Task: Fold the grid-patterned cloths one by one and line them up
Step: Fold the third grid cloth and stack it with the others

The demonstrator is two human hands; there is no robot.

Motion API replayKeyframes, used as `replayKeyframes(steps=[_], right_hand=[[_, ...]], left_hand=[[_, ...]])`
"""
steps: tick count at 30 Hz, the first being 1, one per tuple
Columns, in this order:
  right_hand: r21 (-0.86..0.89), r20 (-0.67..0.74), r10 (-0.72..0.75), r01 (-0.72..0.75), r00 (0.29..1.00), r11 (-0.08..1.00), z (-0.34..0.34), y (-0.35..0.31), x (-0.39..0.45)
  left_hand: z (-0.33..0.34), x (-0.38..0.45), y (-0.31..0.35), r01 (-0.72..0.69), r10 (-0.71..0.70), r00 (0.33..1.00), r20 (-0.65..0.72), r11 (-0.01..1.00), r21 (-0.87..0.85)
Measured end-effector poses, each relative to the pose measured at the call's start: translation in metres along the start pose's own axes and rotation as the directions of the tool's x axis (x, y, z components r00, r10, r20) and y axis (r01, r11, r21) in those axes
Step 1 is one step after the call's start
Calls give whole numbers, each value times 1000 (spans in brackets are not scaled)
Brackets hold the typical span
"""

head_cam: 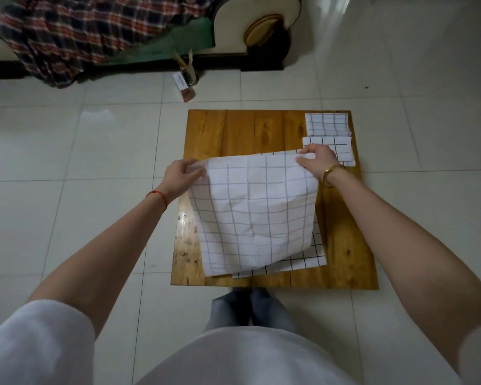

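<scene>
A white cloth with a dark grid (257,209) hangs lifted over the low wooden table (233,129). My left hand (179,176) pinches its upper left corner, and my right hand (315,159) pinches its upper right corner. Its lower edge drapes onto more grid cloth (303,261) lying flat beneath it on the table. Two folded grid cloths lie at the table's far right: one at the back corner (326,124), and a second (342,148) just in front of it, partly hidden by my right hand.
The table stands on pale floor tiles (67,162). A sofa with a plaid blanket (67,31) and a green cloth (178,43) is at the back. A small card box (184,87) and a jar (190,75) sit on the floor behind the table. My feet (250,307) touch the table's near edge.
</scene>
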State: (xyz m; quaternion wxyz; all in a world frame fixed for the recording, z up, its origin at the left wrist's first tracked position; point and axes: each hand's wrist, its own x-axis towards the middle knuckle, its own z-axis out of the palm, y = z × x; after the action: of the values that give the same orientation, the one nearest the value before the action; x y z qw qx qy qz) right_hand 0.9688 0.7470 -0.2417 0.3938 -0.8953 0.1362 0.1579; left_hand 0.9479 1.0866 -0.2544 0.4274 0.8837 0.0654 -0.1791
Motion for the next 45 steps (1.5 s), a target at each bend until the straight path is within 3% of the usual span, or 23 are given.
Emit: replayKeyframes(steps=[7, 17, 33, 37, 45], right_hand=[[-17, -151, -15, 12, 988, 1000, 32, 18, 50], [-57, -214, -61, 50, 975, 997, 54, 38, 113], [-284, -335, -318, 228, 887, 932, 66, 48, 143], [-313, -298, -361, 267, 884, 912, 69, 48, 135], [-461, -82, -454, 370, 887, 807, 86, 76, 85]], left_hand=[[20, 53, -19, -44, 48, 996, -69, 997, 68], [36, 122, -40, -61, 67, 987, -148, 997, 45], [36, 147, -57, -186, 208, 958, -197, 975, 123], [33, 141, -64, -178, 202, 959, -201, 975, 130], [42, 99, -102, -196, 216, 976, -34, 932, 304]])
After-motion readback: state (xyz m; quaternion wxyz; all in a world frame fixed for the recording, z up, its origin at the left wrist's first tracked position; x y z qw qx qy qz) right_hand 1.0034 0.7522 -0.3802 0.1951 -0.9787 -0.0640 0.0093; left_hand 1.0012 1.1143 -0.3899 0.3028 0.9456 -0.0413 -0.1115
